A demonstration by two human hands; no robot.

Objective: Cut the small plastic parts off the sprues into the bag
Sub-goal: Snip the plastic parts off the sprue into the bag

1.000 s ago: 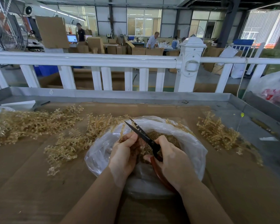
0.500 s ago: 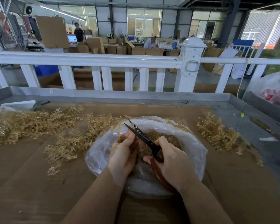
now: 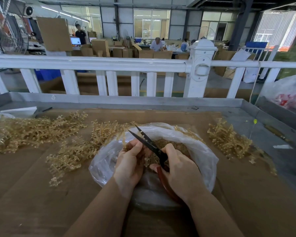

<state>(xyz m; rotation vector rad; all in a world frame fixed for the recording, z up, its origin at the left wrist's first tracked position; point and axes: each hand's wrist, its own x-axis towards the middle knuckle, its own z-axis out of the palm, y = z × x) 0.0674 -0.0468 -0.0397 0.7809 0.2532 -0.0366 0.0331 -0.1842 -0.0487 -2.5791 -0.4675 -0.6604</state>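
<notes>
I take the clear plastic bag as my landmark; it lies open on the brown cardboard-covered worktop, its mouth toward me. Far left of the bag, a long heap of amber sprues spreads along the worktop, and a second tangle of sprues lies just beside the bag's left edge, some stems touching the plastic. Over the bag's left half, my left hand has its fingers curled round a short piece of sprue, pinched above the loose cut parts that fill the bag's middle. Across the bag's mouth run the scissors, dark blades parted a little, tips pointing up and away toward the bag's far-left rim; the blades pass right against the left thumb. Over the bag's right half, my right hand grips the scissors' red handles, fingers wrapped through and around them. I cannot tell whether the blades are touching the sprue piece. To the right of the bag, well apart from it, sits another smaller pile of sprues. Beyond the bag, the worktop ends at a grey metal rim with a white railing behind it.
</notes>
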